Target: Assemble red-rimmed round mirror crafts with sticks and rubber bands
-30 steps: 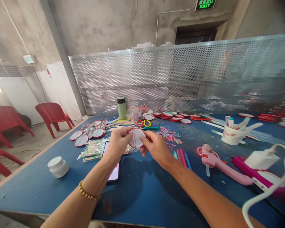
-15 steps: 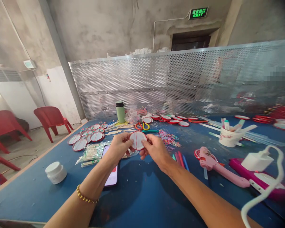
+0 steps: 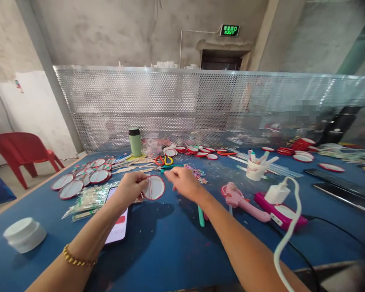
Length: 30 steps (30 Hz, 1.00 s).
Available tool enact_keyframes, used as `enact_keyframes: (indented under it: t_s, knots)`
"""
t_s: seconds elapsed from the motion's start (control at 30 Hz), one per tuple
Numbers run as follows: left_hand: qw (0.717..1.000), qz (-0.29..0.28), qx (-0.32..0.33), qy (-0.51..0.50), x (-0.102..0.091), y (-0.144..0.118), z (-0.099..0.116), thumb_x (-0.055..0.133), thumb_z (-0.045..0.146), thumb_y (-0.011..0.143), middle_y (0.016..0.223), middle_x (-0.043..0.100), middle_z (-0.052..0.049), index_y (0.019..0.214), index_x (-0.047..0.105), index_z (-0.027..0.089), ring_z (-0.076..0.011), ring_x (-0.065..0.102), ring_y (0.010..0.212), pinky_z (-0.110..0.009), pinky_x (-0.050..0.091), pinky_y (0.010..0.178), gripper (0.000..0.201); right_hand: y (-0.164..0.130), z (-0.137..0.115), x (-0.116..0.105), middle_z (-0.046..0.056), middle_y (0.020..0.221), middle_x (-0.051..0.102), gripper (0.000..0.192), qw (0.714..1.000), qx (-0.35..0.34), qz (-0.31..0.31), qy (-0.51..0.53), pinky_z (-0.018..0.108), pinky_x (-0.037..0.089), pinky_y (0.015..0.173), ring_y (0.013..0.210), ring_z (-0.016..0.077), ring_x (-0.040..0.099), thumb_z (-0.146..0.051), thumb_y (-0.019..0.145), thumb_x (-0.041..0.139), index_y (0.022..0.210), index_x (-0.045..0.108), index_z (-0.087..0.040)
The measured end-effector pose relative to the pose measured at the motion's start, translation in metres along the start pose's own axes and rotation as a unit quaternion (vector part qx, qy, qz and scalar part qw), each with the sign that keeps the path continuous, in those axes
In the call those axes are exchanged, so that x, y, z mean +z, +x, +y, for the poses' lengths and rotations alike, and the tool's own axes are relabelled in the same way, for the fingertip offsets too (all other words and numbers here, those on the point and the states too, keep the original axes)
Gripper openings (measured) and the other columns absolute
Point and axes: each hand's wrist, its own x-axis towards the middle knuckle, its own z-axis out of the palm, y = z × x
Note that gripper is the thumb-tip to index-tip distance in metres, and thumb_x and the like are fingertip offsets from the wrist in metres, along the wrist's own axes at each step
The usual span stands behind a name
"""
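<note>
Gripping a round white disc with a red rim [image 3: 153,187] by its left edge, the left hand [image 3: 133,187] holds it up just above the blue desk [image 3: 176,243], the disc's flat face turned toward the camera and a thin red line running down its middle. A gold bead bracelet [image 3: 75,259] circles that wrist. Directly below the left forearm a phone [image 3: 118,223] lies flat with its screen lit, and beside it sits a clear packet of wooden sticks [image 3: 89,199]. Farther left, a white jar [image 3: 24,234] stands near the desk's edge, with a cluster of finished red-rimmed discs [image 3: 79,181] spread behind it and a red plastic chair [image 3: 24,152] on the floor beyond.

Just right of the held disc, the right hand [image 3: 182,182] hovers apart from it, its fingers loosely curled and pinched together; whether they hold anything cannot be told. Behind both hands lie scissors with red and yellow handles [image 3: 163,160] and a green flask [image 3: 135,142]. To the right, a pink glue gun [image 3: 240,198] rests on the desk, then a white paper cup of glue sticks [image 3: 256,170], a white charger plug [image 3: 276,194] with its cable curving toward the camera, and further discs along the perforated metal screen [image 3: 200,105].
</note>
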Motion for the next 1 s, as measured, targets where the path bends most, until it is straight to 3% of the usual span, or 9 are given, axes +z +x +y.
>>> enact_keyframes:
  t_s: [0.1, 0.17, 0.23, 0.33, 0.53, 0.83, 1.0]
  knots:
    - [1.0, 0.0, -0.016, 0.013, 0.007, -0.002, 0.002, 0.054, 0.019, 0.075, 0.048, 0.052, 0.004, 0.066, 0.059, 0.016, -0.0104, 0.049, 0.038, -0.02, 0.042, 0.036, 0.01, 0.015, 0.017, -0.038, 0.016, 0.108, 0.073, 0.028, 0.984, 0.05, 0.108, -0.132, 0.031, 0.046, 0.087, 0.108, 0.0253, 0.066, -0.026, 0.098, 0.043, 0.098, 0.069, -0.017]
    - [1.0, -0.01, -0.014, 0.025, 0.014, -0.004, 0.003, 0.055, 0.015, 0.074, 0.048, 0.053, 0.004, 0.069, 0.062, 0.015, -0.0106, 0.05, 0.037, -0.019, 0.041, 0.035, 0.009, 0.021, 0.028, -0.054, 0.019, 0.112, 0.071, 0.029, 0.967, 0.09, 0.125, -0.203, 0.036, 0.044, 0.091, 0.115, 0.0289, 0.063, -0.021, 0.096, 0.043, 0.105, 0.07, -0.015]
    - [0.999, -0.021, -0.012, 0.035, 0.021, -0.005, 0.003, 0.055, 0.011, 0.072, 0.049, 0.053, 0.005, 0.076, 0.066, 0.014, -0.0101, 0.049, 0.035, -0.019, 0.039, 0.033, 0.013, 0.023, 0.036, -0.061, 0.02, 0.107, 0.072, 0.026, 0.953, 0.118, 0.104, -0.258, 0.037, 0.045, 0.09, 0.111, 0.0302, 0.065, -0.016, 0.091, 0.048, 0.101, 0.073, -0.015]
    - [0.999, -0.027, -0.012, 0.04, 0.026, -0.008, 0.002, 0.054, 0.007, 0.071, 0.051, 0.052, 0.006, 0.087, 0.069, 0.013, -0.0098, 0.049, 0.036, -0.019, 0.04, 0.032, 0.023, 0.022, 0.041, -0.058, 0.018, 0.102, 0.074, 0.024, 0.939, 0.13, 0.056, -0.312, 0.035, 0.048, 0.087, 0.106, 0.0289, 0.069, -0.012, 0.086, 0.053, 0.096, 0.075, -0.016]
    - [0.999, -0.031, -0.006, 0.029, 0.026, -0.015, 0.006, 0.054, 0.007, 0.071, 0.057, 0.057, 0.003, 0.089, 0.071, 0.012, -0.0085, 0.049, 0.038, -0.017, 0.041, 0.033, 0.025, 0.021, 0.041, -0.049, 0.017, 0.109, 0.074, 0.026, 0.924, 0.121, -0.003, -0.362, 0.032, 0.05, 0.085, 0.107, 0.0262, 0.069, -0.015, 0.087, 0.055, 0.103, 0.075, -0.018]
    - [0.998, -0.04, 0.007, 0.057, 0.026, -0.016, 0.009, 0.051, 0.009, 0.071, 0.057, 0.056, 0.003, 0.092, 0.072, 0.011, -0.0098, 0.047, 0.039, -0.02, 0.042, 0.034, 0.03, 0.023, 0.047, -0.041, 0.02, 0.108, 0.074, 0.032, 0.911, 0.143, -0.008, -0.387, 0.031, 0.051, 0.083, 0.105, 0.0274, 0.071, -0.013, 0.087, 0.052, 0.112, 0.072, -0.015]
    - [0.996, -0.048, 0.01, 0.069, 0.026, -0.017, 0.009, 0.05, 0.01, 0.073, 0.057, 0.056, 0.002, 0.094, 0.072, 0.011, -0.0112, 0.049, 0.041, -0.021, 0.043, 0.035, 0.03, 0.024, 0.044, -0.055, 0.022, 0.109, 0.073, 0.035, 0.905, 0.172, 0.019, -0.39, 0.035, 0.052, 0.084, 0.109, 0.0301, 0.069, -0.011, 0.089, 0.047, 0.115, 0.071, -0.014]
